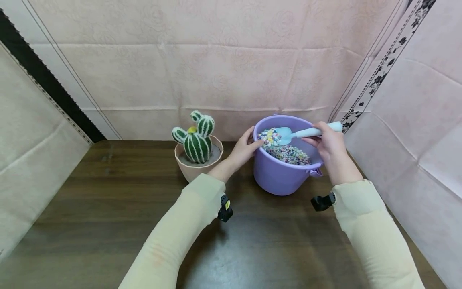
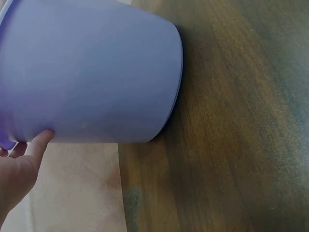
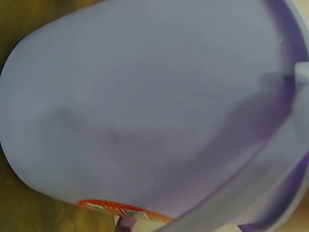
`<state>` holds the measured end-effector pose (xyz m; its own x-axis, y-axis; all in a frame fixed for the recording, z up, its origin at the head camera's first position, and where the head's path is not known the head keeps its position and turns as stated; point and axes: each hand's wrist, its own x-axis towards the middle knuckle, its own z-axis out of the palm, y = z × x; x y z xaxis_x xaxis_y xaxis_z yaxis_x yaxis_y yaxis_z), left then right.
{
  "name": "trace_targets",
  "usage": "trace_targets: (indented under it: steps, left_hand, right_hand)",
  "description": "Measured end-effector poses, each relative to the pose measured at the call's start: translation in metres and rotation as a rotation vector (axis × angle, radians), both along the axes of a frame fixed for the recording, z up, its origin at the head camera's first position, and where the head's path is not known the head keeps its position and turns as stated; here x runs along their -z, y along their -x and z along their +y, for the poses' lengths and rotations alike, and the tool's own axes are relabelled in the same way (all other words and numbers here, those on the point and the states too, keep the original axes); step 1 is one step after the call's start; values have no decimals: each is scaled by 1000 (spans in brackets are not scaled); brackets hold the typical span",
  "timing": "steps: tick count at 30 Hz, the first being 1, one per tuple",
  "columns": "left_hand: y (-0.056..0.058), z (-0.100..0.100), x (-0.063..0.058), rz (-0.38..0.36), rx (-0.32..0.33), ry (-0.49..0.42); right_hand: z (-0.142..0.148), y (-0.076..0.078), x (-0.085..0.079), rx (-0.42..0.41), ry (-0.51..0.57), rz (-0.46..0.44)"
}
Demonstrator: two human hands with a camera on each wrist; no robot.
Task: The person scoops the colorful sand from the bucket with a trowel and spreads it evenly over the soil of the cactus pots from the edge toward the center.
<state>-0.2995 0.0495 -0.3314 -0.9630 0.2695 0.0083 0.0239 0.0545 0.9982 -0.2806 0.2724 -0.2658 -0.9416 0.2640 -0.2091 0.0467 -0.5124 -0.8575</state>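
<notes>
A purple bucket (image 1: 279, 180) stands upright on the table, with small multicoloured beads (image 1: 290, 155) inside. My left hand (image 1: 242, 149) holds its left rim, the thumb at the rim and the other fingers round the outer wall. In the left wrist view, fingers of that left hand (image 2: 21, 169) lie against the bucket's side (image 2: 96, 72). My right hand (image 1: 330, 140) grips the handle of a light-blue toy shovel (image 1: 284, 135). The shovel blade is over the bucket's opening, with pastel beads at its tip. The bucket's wall (image 3: 145, 96) fills most of the right wrist view.
Left of the bucket, a knitted green cactus (image 1: 197, 145) sits in a beige pot (image 1: 191, 171) beside my left forearm. Patterned cloth walls (image 1: 231, 76) enclose the dark wooden table (image 1: 126, 216) at the back and sides. An orange label (image 3: 120, 209) is on the bucket.
</notes>
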Motion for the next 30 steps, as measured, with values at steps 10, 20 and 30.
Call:
trace_targets:
  steps: [10,20,30]
  left_hand:
    - [-1,0,-3,-12,23,-3]
    - [-5,2,-4,-14,22,-8]
    - [-7,-1,0,50,-58,79]
  right_hand:
    - [14,-3,-6,24,116,-17]
    - [23,-12,-5,14,165,9]
    - [27,-14,-7,31,217,-28]
